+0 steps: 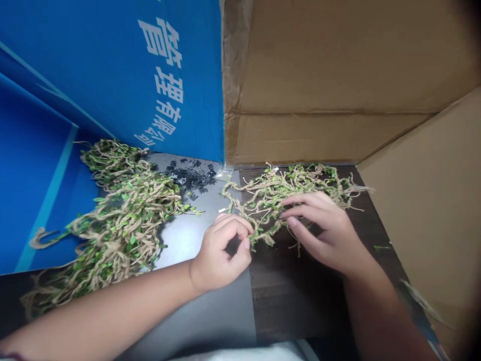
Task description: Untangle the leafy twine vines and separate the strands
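Note:
A tangle of green leaves and tan twine [300, 180] lies on the dark wooden surface to the right of centre. My left hand [227, 248] pinches the near left end of this leafy twine between thumb and fingers. Over the tangle's near side is my right hand [323, 230], its fingers apart and the fingertips close to the strands; whether they touch is hard to tell. On the left, a larger heap of leafy twine [128, 225] stretches from the blue panel toward my left forearm.
Small black pieces [191, 175] are scattered on the grey sheet [221, 306] behind my left hand, beside a small clear packet [224, 174]. A blue printed panel [112, 65] and brown cardboard [330, 65] rise at the back. Another cardboard wall stands on the right.

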A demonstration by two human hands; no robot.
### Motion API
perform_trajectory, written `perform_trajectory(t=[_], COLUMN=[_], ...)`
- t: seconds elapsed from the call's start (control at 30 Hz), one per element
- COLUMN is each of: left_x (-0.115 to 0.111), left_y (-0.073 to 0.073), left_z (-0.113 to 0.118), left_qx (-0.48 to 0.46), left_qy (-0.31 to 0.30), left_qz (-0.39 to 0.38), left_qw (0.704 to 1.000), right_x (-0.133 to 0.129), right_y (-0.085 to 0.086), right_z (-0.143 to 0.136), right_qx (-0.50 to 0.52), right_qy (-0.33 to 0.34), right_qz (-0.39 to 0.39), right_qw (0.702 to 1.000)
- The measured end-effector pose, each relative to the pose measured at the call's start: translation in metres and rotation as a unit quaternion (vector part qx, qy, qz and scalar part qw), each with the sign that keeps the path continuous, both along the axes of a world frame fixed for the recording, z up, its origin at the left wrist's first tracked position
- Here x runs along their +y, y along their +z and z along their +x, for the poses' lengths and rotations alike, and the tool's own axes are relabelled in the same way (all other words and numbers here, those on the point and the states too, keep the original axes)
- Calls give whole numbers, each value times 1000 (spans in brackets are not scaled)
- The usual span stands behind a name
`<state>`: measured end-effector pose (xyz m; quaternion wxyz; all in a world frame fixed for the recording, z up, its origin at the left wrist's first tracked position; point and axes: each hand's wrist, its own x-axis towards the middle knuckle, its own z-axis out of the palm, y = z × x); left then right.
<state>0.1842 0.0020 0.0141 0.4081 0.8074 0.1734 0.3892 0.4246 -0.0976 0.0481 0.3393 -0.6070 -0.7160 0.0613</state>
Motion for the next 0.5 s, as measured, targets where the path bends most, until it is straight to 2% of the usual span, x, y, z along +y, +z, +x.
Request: perform_trajectory(t=[0.1,0.17,0.37,0.43,0.5], left_x=[0,-1,-2,-3,-4], left_y=[-1,-2,2,5,6], left_z=[0,0,-5,-7,-7], left_qx=[-17,-29,-19,-12,-12], left_qy=[-10,-13,32,12,-44], left_qz=[7,12,23,16,5], left_qw=[1000,999,999,1000,999], right_x=[2,3,0,-2,-3], right_y=[-1,-3,-2,3,7], right_z=[-15,-24,-22,-19,-17], right_qx=[80,116,227,238,244], right_qy=[126,165,148,141,150], right_qz=[-81,-114,-139,-130,-125], right_qw=[985,973,953,952,950])
